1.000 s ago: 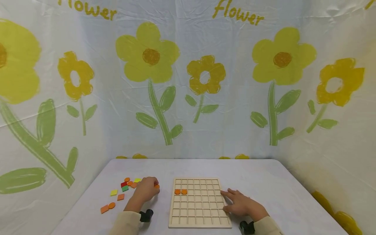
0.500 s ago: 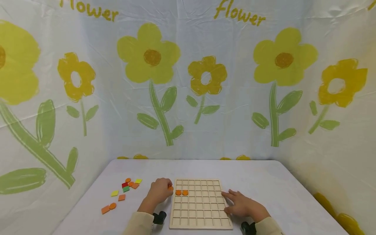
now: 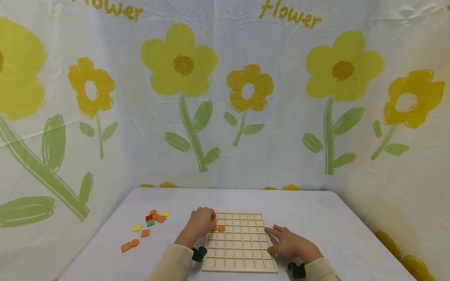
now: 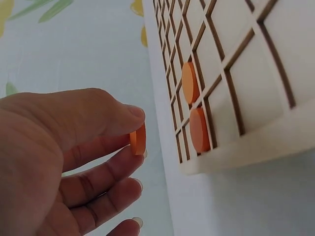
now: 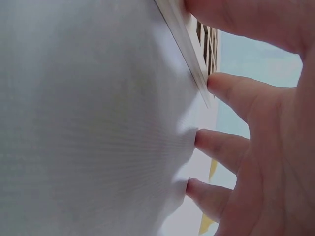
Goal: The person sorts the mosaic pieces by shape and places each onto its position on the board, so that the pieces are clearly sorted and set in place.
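My left hand (image 3: 201, 224) pinches an orange disc (image 4: 138, 141) between thumb and fingers, held on edge over the upper left corner of a pale wooden grid board (image 3: 242, 253). Two more orange discs lie side by side in the board's second row from the far end, at its left; the inner disc (image 3: 221, 228) shows fully in the head view, while the outer disc (image 4: 199, 130) is partly hidden there by the hand. At the board's right edge my right hand (image 3: 291, 242) rests with spread, fairly straight fingers, its thumb and a fingertip touching the rim (image 5: 189, 54).
Loose pieces lie left of the board on the white table (image 3: 299, 207): a red square (image 3: 149, 218), a green square (image 3: 150, 223), yellow squares (image 3: 137, 227), orange squares (image 3: 145, 233) and orange discs (image 3: 134, 242). A flower-print cloth (image 3: 274, 164) stands behind and at both sides.
With the orange disc in its fingers, my left hand has moved right, from beside the loose pieces to the board's upper left corner. My right hand has stayed at the board's edge.
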The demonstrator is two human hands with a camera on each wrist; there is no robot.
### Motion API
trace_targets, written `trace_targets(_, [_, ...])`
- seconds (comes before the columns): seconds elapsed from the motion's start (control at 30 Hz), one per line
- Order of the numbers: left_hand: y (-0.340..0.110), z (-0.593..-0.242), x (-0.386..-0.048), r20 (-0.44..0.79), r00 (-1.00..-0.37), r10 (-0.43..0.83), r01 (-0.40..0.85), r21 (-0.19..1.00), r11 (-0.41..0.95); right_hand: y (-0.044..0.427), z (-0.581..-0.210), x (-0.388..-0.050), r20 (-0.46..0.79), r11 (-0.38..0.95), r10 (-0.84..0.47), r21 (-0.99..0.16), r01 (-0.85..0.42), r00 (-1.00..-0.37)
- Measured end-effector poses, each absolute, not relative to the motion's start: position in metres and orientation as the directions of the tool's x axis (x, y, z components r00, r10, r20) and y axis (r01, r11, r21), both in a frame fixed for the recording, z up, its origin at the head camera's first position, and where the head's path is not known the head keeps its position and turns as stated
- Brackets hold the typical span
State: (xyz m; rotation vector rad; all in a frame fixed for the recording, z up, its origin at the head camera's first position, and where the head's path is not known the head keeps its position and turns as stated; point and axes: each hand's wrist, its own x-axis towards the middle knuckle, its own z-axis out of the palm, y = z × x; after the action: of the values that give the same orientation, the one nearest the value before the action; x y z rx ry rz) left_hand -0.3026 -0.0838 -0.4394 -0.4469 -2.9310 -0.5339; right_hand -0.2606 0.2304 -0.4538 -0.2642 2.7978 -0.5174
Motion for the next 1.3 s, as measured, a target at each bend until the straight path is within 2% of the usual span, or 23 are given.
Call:
trace_targets(0.27, [-0.070, -0.440, -0.301, 0.143, -0.938, 0.314, 0.345, 0.333, 0.878, 0.231, -0.455, -0.260, -0.226, 0.910, -0.236, -0.392, -0.134, -0.945])
trace_targets(0.67, [-0.058, -0.442, -0.302, 0.163, -0.910, 0.380, 0.414, 0.350, 0.840, 0.229, -0.455, -0.261, -0.230, 0.917, -0.217, -0.382, -0.117, -0.949])
trace_targets(1.3, [-0.041, -0.446, -0.304, 0.172, -0.886, 0.430, 0.461, 0.252, 0.851, 0.228, -0.454, -0.258, -0.229, 0.914, -0.214, -0.390, -0.112, -0.949])
